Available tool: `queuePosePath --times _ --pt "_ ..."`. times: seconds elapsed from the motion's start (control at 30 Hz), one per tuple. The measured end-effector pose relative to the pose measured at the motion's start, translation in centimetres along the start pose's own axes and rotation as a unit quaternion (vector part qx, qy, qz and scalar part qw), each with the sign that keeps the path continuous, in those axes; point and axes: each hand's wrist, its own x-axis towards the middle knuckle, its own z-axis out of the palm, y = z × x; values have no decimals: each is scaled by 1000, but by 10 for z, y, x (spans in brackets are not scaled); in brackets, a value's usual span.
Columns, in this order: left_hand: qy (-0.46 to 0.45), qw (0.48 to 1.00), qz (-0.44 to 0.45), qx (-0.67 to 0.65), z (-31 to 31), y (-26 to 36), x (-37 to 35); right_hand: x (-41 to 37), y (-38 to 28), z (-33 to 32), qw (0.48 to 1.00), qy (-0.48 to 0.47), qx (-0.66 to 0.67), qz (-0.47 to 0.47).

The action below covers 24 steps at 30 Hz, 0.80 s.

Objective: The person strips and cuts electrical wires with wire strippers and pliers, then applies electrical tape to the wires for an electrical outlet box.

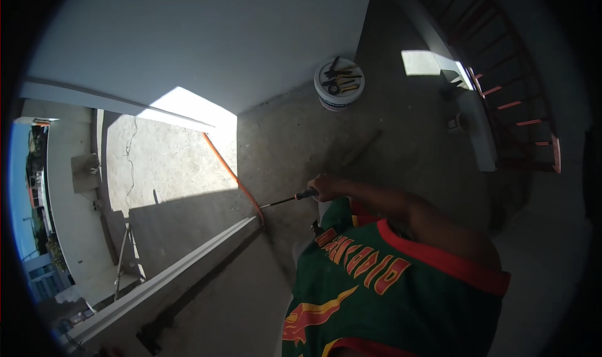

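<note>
The screwdriver [293, 198] is sitting in the middle of the scene, above the gray floor [301, 137]. The right hand [325, 186] is holding its dark handle, with the grip closed tight around it. The thin tip is pointing left, just beside the low end of an orange pipe [227, 168]; I cannot tell if they are touching. A white low wall [188, 257] is running near left. A white bucket [339, 84] with tools is standing far away. Stairs [517, 115] are going up on the right.

- Bare concrete floor [301, 137], sunlit at 10 o'clock.
- White bucket [339, 84] of tools stands at 12 o'clock.
- Orange pipe [232, 175] lies at 9 o'clock.
</note>
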Motion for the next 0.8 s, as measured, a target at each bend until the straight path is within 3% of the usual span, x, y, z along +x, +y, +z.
queuePosePath --times 0.13,0.17,0.2,0.3,0.37,0.6,0.8 --pt "59 993 -78 -63 8 78 -20 -10 3 -2 998 55 0 37" --pt "71 990 -95 -79 9 77 -24 -12 1 -2 997 56 1 47" --pt "6 982 -146 -117 44 -63 37 -14 -2 -3 997 57 2 57" --pt "75 950 -147 -267 64 -12 14 -25 -15 0 994 71 5 80" --pt "15 968 -183 -172 42 20 10 -33 -21 2 993 90 2 79" --pt "2 976 -127 -180 74 -81 25 -79 3 19 980 148 56 122" --pt "42 978 -134 -154 53 -26 8 -95 16 14 955 213 139 150"
